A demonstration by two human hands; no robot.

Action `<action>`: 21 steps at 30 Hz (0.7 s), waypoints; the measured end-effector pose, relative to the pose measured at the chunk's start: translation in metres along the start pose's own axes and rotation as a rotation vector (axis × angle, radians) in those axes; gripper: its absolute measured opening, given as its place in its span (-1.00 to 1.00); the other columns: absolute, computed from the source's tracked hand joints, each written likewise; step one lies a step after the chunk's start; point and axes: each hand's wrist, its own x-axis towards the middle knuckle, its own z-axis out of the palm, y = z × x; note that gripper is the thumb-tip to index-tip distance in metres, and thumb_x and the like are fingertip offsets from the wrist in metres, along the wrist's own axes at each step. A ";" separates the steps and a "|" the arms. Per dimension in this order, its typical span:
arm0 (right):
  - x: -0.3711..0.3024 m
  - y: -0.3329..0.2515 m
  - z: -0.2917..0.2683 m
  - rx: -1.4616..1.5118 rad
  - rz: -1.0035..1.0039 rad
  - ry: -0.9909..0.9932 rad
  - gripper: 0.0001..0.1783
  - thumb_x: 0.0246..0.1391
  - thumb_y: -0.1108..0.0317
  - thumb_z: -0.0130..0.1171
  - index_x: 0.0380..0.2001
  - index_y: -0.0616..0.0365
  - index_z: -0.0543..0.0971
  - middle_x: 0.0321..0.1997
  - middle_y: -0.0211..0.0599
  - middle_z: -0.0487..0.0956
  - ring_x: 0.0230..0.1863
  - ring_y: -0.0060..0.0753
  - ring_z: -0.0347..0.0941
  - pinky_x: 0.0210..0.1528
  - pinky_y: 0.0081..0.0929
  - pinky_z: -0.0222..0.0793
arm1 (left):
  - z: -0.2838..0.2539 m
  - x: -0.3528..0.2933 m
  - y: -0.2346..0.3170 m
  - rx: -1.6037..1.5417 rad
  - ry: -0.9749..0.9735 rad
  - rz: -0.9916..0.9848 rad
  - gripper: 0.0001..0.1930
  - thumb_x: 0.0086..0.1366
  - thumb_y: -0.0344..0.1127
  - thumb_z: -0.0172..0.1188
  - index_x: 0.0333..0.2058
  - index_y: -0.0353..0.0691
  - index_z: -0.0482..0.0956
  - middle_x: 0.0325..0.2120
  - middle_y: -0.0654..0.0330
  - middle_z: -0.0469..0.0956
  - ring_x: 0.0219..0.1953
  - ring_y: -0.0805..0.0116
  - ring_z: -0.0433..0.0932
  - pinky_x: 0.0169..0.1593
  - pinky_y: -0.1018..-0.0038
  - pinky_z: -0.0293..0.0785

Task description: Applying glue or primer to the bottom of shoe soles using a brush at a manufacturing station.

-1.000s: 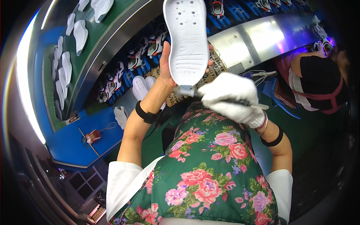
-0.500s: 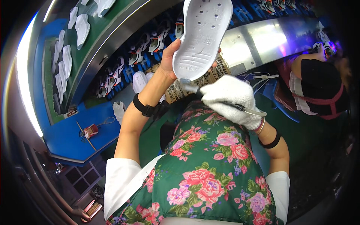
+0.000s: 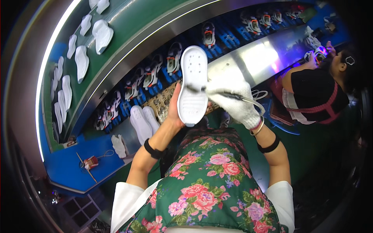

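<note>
A white shoe sole (image 3: 194, 108) stands nearly upright in front of me, its inner face with small holes toward me. My bare left hand (image 3: 173, 112) grips its left edge, fingers partly hidden behind it. My right hand (image 3: 232, 103), in a white knit glove, is closed round a thin dark-handled brush (image 3: 229, 94) with a pale tube running from its back end. The blurred brush head lies over the middle of the sole's inner face.
Sandal-like shoe uppers (image 3: 173, 58) stand on blue holders along a curved line ahead. Pale soles (image 3: 82, 64) lie on the green belt at left. Two soles (image 3: 140, 125) and a white glove (image 3: 118, 146) lie near the blue table (image 3: 70, 165). A co-worker (image 3: 311, 91) sits at right.
The sole has come lower and closer to upright. The brush has gone from the sole's heel end to the middle of its inner face. My view has shifted, showing more of the co-worker.
</note>
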 end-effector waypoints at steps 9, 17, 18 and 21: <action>-0.004 0.008 0.013 -0.476 -0.584 0.102 -0.71 -0.13 0.59 0.35 -0.24 0.16 0.70 -0.24 -0.17 0.70 -0.25 -0.16 0.64 -0.13 -0.30 0.57 | 0.037 0.023 0.016 -0.003 0.117 0.093 -0.18 0.42 0.35 -0.25 0.35 -0.26 0.20 0.10 -0.26 0.47 0.01 -0.22 0.59 0.03 -0.02 0.60; -0.025 -0.023 0.008 0.936 0.422 0.138 -0.84 -0.11 0.69 0.28 -0.40 0.26 0.65 -0.26 -0.08 0.70 -0.35 -0.40 0.61 -0.27 -0.53 0.54 | 0.041 0.024 0.069 0.195 -0.267 0.159 -0.09 0.32 0.37 -0.03 0.39 -0.24 0.12 0.20 -0.37 0.32 0.09 -0.30 0.52 0.10 -0.09 0.54; -0.027 -0.021 0.005 1.049 0.476 0.258 -0.83 -0.06 0.68 0.22 -0.35 0.24 0.62 -0.20 -0.05 0.69 -0.36 -0.42 0.59 -0.30 -0.56 0.51 | 0.048 0.020 0.074 0.228 -0.270 0.196 -0.04 0.26 0.39 0.06 0.40 -0.23 0.11 0.22 -0.36 0.29 0.06 -0.30 0.50 0.08 -0.08 0.53; -0.044 -0.003 -0.008 1.030 0.366 0.327 -0.80 -0.03 0.69 0.19 -0.31 0.24 0.62 -0.15 -0.02 0.67 -0.28 -0.37 0.60 -0.24 -0.54 0.52 | 0.076 0.012 0.100 0.342 -0.423 0.294 0.06 0.15 0.40 0.18 0.40 -0.22 0.07 0.23 -0.37 0.24 0.07 -0.32 0.49 0.10 -0.10 0.53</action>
